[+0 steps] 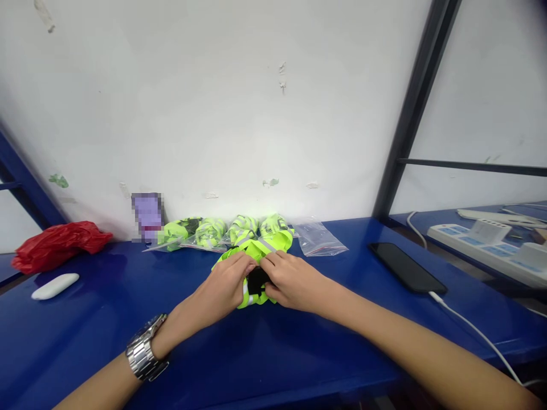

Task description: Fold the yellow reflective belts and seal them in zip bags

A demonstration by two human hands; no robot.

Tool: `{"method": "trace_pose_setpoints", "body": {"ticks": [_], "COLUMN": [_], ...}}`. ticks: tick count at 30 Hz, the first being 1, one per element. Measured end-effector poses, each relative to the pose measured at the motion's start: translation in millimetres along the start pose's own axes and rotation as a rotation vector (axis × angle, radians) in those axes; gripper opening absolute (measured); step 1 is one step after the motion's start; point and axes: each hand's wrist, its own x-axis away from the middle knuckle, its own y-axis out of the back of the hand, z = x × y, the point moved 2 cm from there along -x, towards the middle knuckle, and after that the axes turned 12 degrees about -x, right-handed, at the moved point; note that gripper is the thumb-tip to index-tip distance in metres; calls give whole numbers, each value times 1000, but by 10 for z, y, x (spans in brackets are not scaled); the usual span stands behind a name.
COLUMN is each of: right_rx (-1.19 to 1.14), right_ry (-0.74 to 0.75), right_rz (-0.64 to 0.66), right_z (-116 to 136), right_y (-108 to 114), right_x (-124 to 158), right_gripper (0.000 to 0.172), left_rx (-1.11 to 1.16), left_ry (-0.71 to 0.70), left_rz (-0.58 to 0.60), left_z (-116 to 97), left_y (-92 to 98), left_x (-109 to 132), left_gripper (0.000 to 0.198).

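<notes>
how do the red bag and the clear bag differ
Colour: the red bag is solid red; the clear bag is see-through.
Shape: the red bag is crumpled and bulky, while the clear bag lies nearly flat.
Place: the red bag sits toward the left end of the blue table; the clear bag is right of centre.
Shared: both lie toward the wall, and neither is in the hands.

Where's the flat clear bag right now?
In the head view, the flat clear bag lies near the wall, between the neon bundles on its left and the black phone on its right.
</notes>
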Motion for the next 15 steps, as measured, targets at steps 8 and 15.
{"method": "trace_pose_setpoints", "body": {"ticks": [8,15], "right_rx": [-19,-158], "right_ry": [-118,-15], "right_rz": [14,-74], "right_z": [-72,-130], "right_y": [18,86], "right_x": [13,69], "right_gripper": [17,60], "left_rx": [-1,53], "left_ry": [-2,158], "left_rz": [-87,-98], "left_z": [39,120], "left_y": [-41,73], "left_x": [22,43], "left_gripper": [21,19]}}
